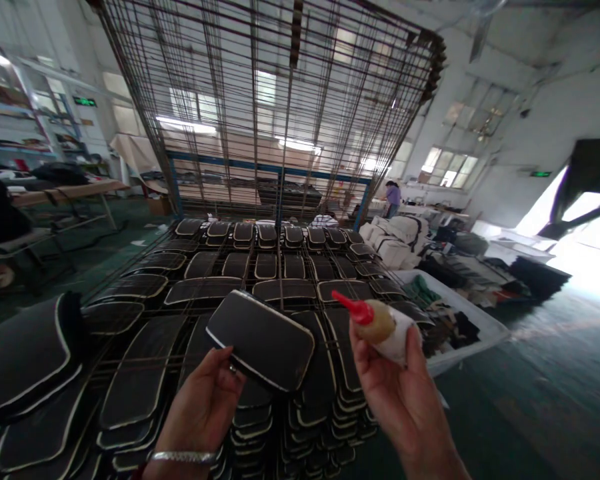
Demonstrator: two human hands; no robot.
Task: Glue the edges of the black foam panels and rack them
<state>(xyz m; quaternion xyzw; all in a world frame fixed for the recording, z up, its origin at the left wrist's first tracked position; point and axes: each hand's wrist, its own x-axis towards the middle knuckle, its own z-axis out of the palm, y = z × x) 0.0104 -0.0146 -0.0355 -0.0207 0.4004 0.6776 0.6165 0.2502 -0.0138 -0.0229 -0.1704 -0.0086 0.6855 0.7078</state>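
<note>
1. Above the near part of the wire rack (pixel 279 200), the left hand (pixel 203 400) pinches the near-left edge of a dark, light-edged curved panel (pixel 263 340) between thumb and fingers; its grip is narrow, and the panel lies tilted over the rack's layers.
2. At the rack's near right, the right hand (pixel 400 400) is wrapped round a squeeze bottle (pixel 387 330); its red nozzle (pixel 347 303) points up and leftward, apart from the panel.
3. By my judgement, the step in hand is holding panel and bottle ready; bringing them together would call for a steady panel and a controlled squeeze.
4. Inside the bottle, amber contents show near the neck; the fill level cannot be told.
5. Right of the rack, a white bin (pixel 475 350) holds green cloth (pixel 421 292) and dark scraps (pixel 465 330).
6. Across the rack lie rows of similar panels (pixel 285 290), stacked in layers at the near side; beyond its right side stands a person in a purple top (pixel 393 195).
</note>
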